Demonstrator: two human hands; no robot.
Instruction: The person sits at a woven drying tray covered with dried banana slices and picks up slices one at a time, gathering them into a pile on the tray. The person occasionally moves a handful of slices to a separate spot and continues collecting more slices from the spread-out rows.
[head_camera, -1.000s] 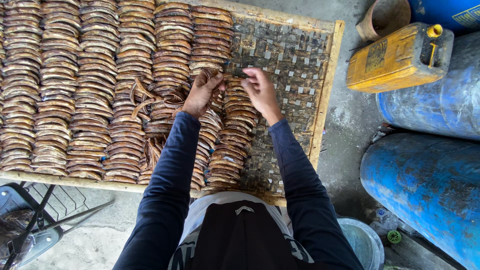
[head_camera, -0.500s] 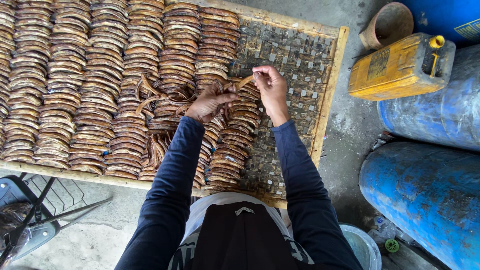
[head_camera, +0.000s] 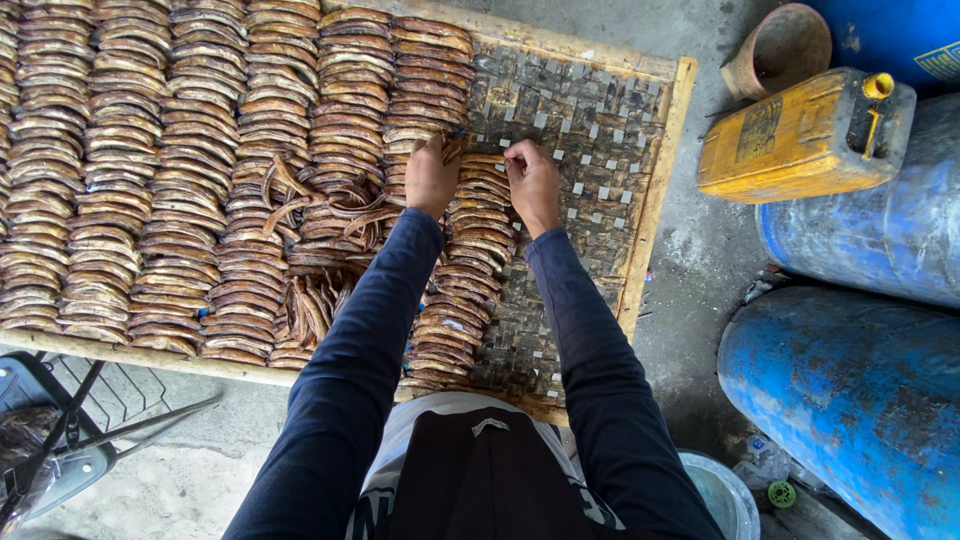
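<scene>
Over a woven drying tray (head_camera: 610, 215), your left hand (head_camera: 432, 178) and right hand (head_camera: 533, 185) meet at the far end of the rightmost column of brown dried strips (head_camera: 470, 260). Each strip lies crosswise, its long axis running left to right between your hands, directly under the fingertips. The left fingers curl on a strip's end; whether the right pinches one, you cannot tell. Loose strips (head_camera: 320, 215) lie nearer your left hand.

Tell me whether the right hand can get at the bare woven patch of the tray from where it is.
Probably yes. The right hand rests at the edge of the bare woven patch, with nothing lying between them.
</scene>
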